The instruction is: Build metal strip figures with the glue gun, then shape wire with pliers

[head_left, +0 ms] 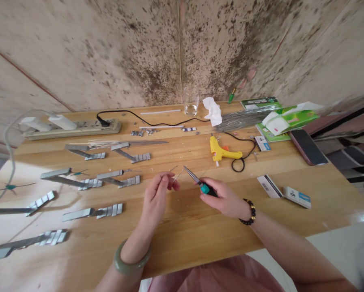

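My left hand (pixel 157 192) pinches a short piece of thin wire (pixel 178 175) over the middle of the table. The wire's far end reaches the jaw tips of long-nose pliers (pixel 197 178). Around the black and teal handles of the pliers my right hand (pixel 220 196) is closed, and the jaws point up and left toward the other hand. I cannot tell whether the jaws grip the wire. To the left lie several bent grey metal-looking strips with banded ends (pixel 111 211), in rows on the wood.
A yellow glue gun (pixel 224 153) with its black cord lies beyond my right hand. Behind it are a bundle of wires (pixel 245 119), a glass (pixel 190 103) and a tissue (pixel 212 111). A power strip (pixel 75 129) stands back left; a phone (pixel 309 147) and small boxes (pixel 297 197) are right.
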`<state>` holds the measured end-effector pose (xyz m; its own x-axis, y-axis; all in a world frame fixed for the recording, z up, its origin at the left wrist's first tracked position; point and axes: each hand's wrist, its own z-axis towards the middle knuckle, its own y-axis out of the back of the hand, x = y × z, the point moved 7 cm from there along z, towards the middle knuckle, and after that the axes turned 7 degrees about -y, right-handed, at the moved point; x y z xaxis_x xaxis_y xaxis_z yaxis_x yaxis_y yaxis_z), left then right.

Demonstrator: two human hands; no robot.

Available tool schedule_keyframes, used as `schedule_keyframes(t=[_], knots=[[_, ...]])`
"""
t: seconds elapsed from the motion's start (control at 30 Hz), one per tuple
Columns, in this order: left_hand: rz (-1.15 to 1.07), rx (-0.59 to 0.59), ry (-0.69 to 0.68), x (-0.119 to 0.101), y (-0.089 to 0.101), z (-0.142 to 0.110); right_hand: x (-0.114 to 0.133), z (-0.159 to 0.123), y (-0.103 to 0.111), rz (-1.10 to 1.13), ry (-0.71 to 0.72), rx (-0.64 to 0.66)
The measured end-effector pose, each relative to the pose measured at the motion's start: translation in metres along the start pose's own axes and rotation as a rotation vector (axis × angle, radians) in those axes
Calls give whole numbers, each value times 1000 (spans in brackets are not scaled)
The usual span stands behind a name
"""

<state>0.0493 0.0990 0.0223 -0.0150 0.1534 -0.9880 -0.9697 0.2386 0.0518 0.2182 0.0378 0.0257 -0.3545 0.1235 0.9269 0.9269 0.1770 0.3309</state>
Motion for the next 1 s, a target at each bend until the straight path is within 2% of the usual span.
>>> schedule_keyframes(t=[0.13,0.33,0.47,0.67,0.87,1.0], knots=[[104,-38,-47,2,5,0,-1,1,0,-57,0,-44],[510,67,-255,-10,-2,-2,-1,-1,-1,-185,44,-79],[622,41,-326,-14,-2,-4,1,-3,-4,-247,82,-70],[688,63,-439,-20,-7,-8,4,-5,-6,-292,101,-52],[677,89,-437,-24,-9,-8,3,-4,-9,-306,114,-27],[636,102,-377,-22,-8,-7,2,-4,-8,-294,120,-41]])
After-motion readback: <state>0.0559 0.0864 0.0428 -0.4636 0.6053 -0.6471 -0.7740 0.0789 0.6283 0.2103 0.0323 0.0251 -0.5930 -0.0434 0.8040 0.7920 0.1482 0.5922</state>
